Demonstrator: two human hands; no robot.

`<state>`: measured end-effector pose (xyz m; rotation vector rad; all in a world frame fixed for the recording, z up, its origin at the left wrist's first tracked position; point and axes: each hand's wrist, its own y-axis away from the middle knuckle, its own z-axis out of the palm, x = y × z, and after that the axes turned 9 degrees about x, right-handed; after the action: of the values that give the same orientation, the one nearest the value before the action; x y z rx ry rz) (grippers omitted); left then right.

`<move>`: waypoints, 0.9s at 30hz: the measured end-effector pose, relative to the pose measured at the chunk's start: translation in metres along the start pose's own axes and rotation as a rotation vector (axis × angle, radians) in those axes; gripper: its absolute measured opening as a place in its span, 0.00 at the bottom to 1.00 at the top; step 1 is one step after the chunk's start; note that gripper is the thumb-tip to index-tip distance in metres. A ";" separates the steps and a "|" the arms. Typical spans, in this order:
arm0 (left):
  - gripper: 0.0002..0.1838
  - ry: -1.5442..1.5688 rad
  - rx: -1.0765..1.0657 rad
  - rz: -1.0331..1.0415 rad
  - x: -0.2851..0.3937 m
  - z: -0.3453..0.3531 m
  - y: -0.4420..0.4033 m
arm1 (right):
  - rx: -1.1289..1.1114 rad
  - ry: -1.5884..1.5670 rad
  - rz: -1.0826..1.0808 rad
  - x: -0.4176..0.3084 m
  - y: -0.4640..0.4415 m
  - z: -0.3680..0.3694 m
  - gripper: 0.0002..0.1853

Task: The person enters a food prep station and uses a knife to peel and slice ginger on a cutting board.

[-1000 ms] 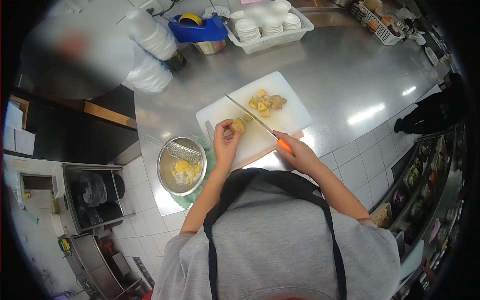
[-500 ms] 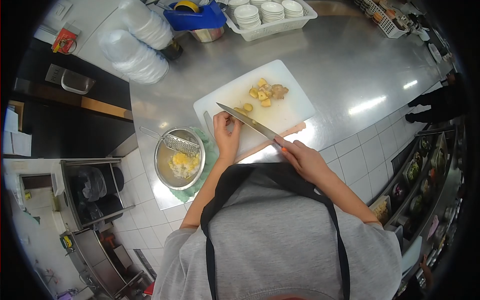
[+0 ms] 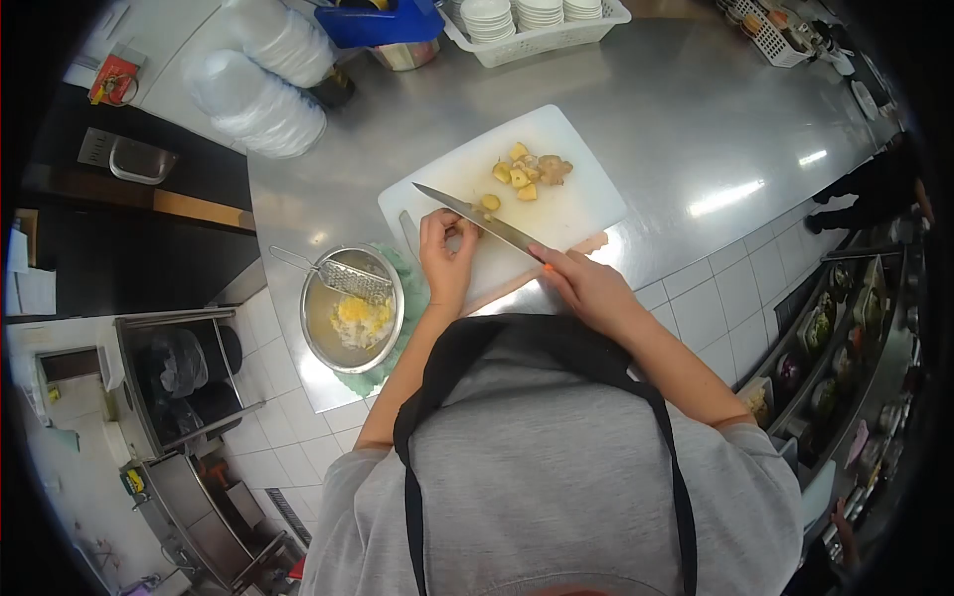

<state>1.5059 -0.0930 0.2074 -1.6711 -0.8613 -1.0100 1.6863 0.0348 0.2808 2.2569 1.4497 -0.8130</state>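
Two bare hands worked over one white cutting board (image 3: 581, 204), which lay askew on a steel table (image 3: 686, 109). The right hand (image 3: 586, 290) was clamped on the handle of a single chef's knife (image 3: 477, 221), whose blade slanted across the board to the far left. On the near side of that blade, the left hand (image 3: 447, 260) had its fingers bent toward the thumb, the fingertips close to the steel; whether they gripped a piece could not be told. One cut ginger piece (image 3: 490, 202) lay just beyond the blade, apart from the rest. Farther right on the board sat a cluster of roughly six yellow ginger chunks (image 3: 519, 177), overlapping too much for an exact count, with one knobbly, brownish ginger root (image 3: 555, 171) at its right side. One pinkish strip (image 3: 512, 288) showed along the board's near edge. To the left stood one metal bowl (image 3: 311, 343), holding a yellow and white mass (image 3: 360, 323) and one long-handled grater (image 3: 353, 282) leaning inside, with one green cloth (image 3: 413, 288) beside and beneath it. At the far side, one white basket (image 3: 537, 50) held three visible stacks of white dishes (image 3: 487, 20), right of one blue tape dispenser (image 3: 378, 24).
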 end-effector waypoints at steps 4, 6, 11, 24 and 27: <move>0.07 0.075 -0.032 -0.028 -0.002 -0.002 -0.001 | -0.015 -0.066 -0.048 -0.001 -0.005 -0.004 0.19; 0.07 0.072 -0.033 -0.040 -0.004 -0.004 -0.001 | -0.055 -0.060 -0.013 -0.010 0.003 -0.021 0.19; 0.08 0.169 -0.020 -0.097 -0.003 0.000 0.002 | -0.142 0.109 0.139 -0.032 0.010 -0.032 0.19; 0.09 0.125 -0.111 -0.062 0.000 -0.006 -0.002 | -0.209 -0.314 0.113 -0.005 -0.019 -0.037 0.20; 0.10 0.139 -0.117 -0.068 0.001 -0.005 -0.002 | -0.199 -0.270 0.127 -0.003 -0.016 -0.037 0.20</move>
<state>1.5030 -0.0966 0.2098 -1.6557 -0.7848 -1.2285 1.6817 0.0602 0.3118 1.9819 1.1946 -0.8544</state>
